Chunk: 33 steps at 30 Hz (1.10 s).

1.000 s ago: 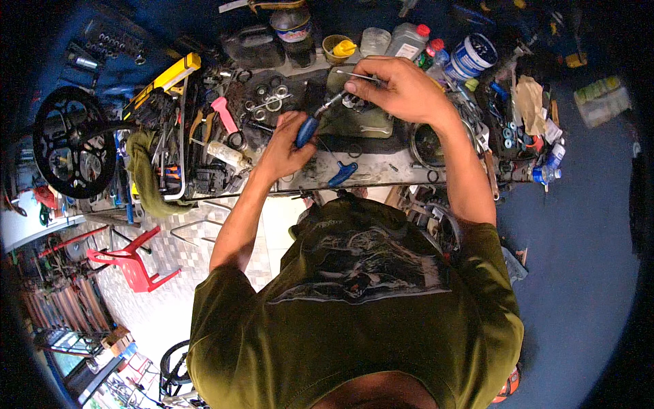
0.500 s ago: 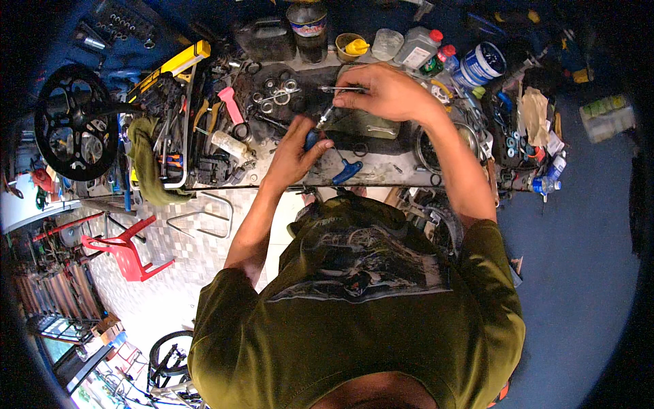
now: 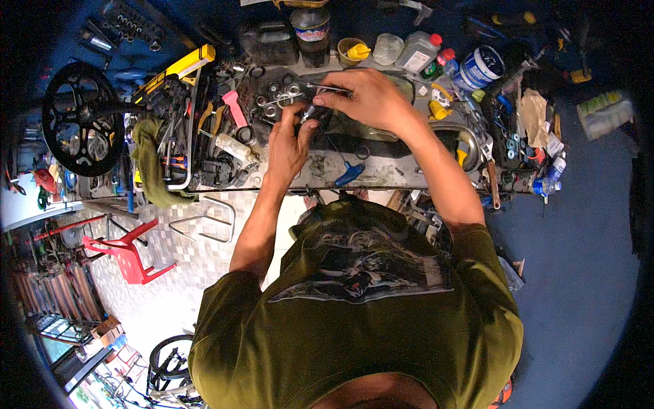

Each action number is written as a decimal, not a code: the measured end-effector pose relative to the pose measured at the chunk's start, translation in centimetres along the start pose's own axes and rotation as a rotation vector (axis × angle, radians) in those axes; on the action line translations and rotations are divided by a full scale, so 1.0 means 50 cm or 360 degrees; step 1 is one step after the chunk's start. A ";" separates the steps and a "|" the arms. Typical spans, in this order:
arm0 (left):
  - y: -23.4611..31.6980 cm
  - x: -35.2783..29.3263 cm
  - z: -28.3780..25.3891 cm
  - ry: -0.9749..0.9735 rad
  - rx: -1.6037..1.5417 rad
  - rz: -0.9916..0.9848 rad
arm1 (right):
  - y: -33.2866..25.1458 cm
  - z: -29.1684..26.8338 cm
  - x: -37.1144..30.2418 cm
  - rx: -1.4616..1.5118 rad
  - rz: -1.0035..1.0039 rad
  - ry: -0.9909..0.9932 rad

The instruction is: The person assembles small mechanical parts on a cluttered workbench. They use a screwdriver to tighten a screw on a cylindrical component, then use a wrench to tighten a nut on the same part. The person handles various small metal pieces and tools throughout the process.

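In the head view, the person's left hand (image 3: pixel 289 142) and right hand (image 3: pixel 373 99) come together over the far part of a cluttered tabletop (image 3: pixel 315 170). The right hand grips a slim metal tool (image 3: pixel 330 88), which sticks out leftward past the curled fingers, while its thumb and fingertip reach down toward the other hand. The left hand is closed around a small metal part (image 3: pixel 308 113), held between thumb and fingers just below the right fingertips; it is dark and partly covered there, so its exact shape is hard to make out.

Just beyond the left hand lies a group of metal rings (image 3: pixel 293 91). Nearer the front edge, a blue T-handled tool (image 3: pixel 349 174) rests with its thin shaft pointing away from the person. To the left are a pink-handled tool (image 3: pixel 234 109), a whitish tube (image 3: pixel 236 146) and a green cloth (image 3: pixel 151 167) draped over the edge. Along the back stand a bowl (image 3: pixel 343 53) with a yellow object in it, a grey bottle (image 3: pixel 417 53) with a red cap and a tilted white-and-blue tub (image 3: pixel 470 73). A red chair (image 3: pixel 129 258) is on the tiled floor (image 3: pixel 180 255) at left.
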<state>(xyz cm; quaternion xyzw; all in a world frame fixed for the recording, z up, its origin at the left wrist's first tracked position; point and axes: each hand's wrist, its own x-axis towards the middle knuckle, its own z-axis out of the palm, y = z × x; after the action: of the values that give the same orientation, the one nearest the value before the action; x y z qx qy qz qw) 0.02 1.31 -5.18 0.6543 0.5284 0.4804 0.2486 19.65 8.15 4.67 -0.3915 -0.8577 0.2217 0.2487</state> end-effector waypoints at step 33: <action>-0.016 -0.092 0.034 -0.0275 -0.0063 -0.0297 | -0.086 0.056 -0.163 0.0309 0.0504 0.0401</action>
<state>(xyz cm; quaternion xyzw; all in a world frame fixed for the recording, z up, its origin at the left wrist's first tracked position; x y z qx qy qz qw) 1.28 -2.41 -8.22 0.6362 0.5540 0.4073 0.3498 20.19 -1.30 2.92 -0.5200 -0.7223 0.2889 0.3526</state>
